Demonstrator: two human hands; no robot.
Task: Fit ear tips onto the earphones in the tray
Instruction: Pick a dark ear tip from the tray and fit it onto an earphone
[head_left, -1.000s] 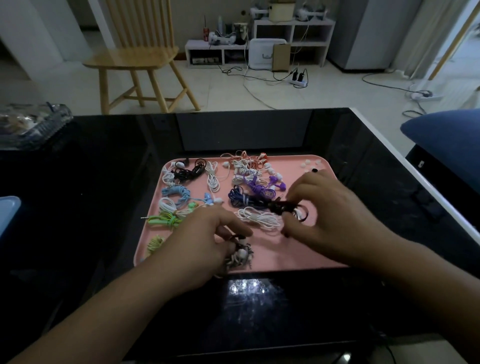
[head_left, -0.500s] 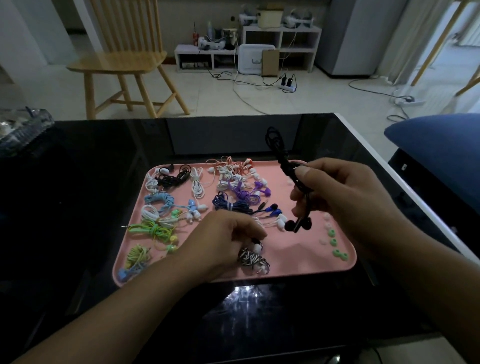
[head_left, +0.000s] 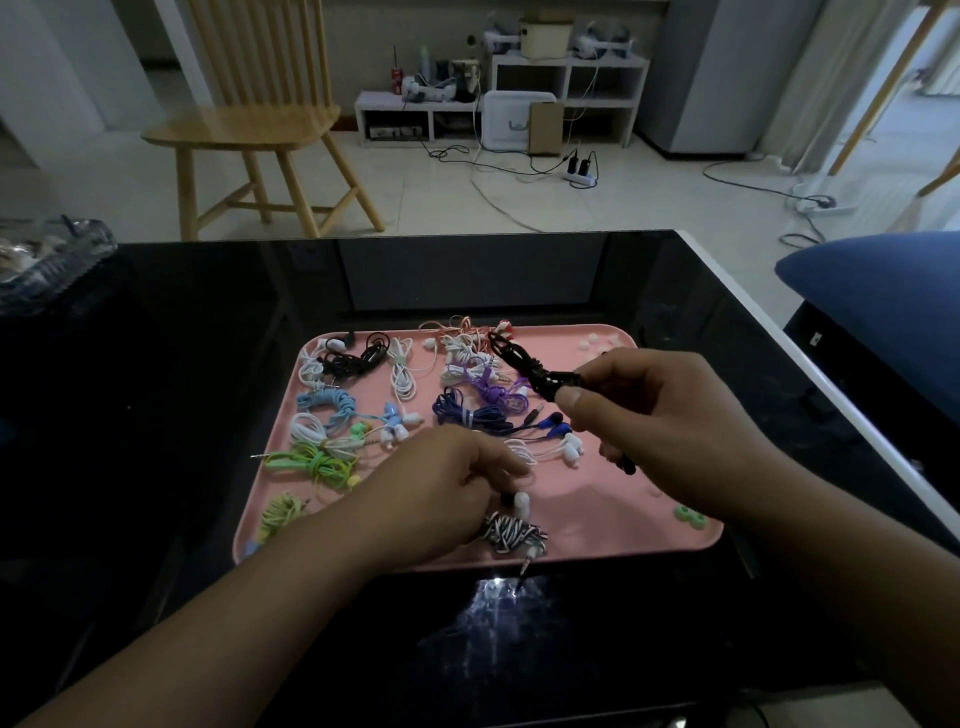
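Black glossy counter (head_left: 208, 364) carries pink tray (head_left: 597, 530) of coiled earphones. Right hand (head_left: 670, 415) grip pinches black earphone bundle (head_left: 524, 364) above tray. Left hand (head_left: 441, 488) grip clenched on striped earphone set (head_left: 511, 532), tray front.

Black glossy table (head_left: 208, 395) under my arms; wooden chair (head_left: 260, 119) beyond, white shelf unit (head_left: 566, 78), power strip (head_left: 579, 174), blue cushion (head_left: 878, 291) right
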